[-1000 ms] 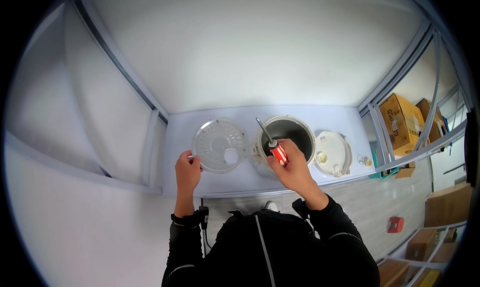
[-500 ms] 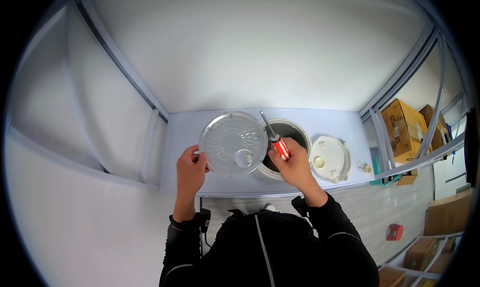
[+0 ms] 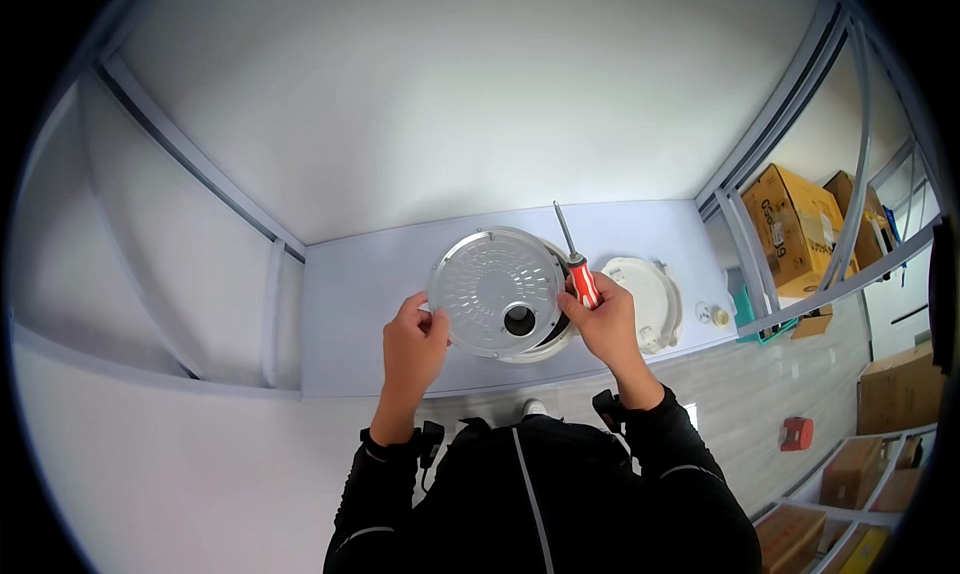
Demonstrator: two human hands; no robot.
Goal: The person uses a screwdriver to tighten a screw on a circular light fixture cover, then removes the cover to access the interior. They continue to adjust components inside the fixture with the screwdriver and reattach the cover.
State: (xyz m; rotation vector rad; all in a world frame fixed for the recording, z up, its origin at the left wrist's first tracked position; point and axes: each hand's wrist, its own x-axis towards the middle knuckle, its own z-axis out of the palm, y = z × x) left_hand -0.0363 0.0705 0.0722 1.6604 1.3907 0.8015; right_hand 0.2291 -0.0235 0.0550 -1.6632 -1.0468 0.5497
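While the fingers of the left hand (image 3: 414,340) pinch one embossed metal disc (image 3: 490,284) by its left edge, those of the right hand (image 3: 608,324) grip one red-handled screwdriver (image 3: 578,267). A second ago left of the single round pot (image 3: 550,352), the disc now hides most of it from me. Farther right, one white rounded cover (image 3: 652,299) lies on the smooth tabletop (image 3: 355,284).

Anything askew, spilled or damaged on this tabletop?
Nothing visibly spilled or damaged. The round silver plate is off-centre over the pot, exposing part of its rim, but the left hand grips the plate's edge, so this seems ordinary.
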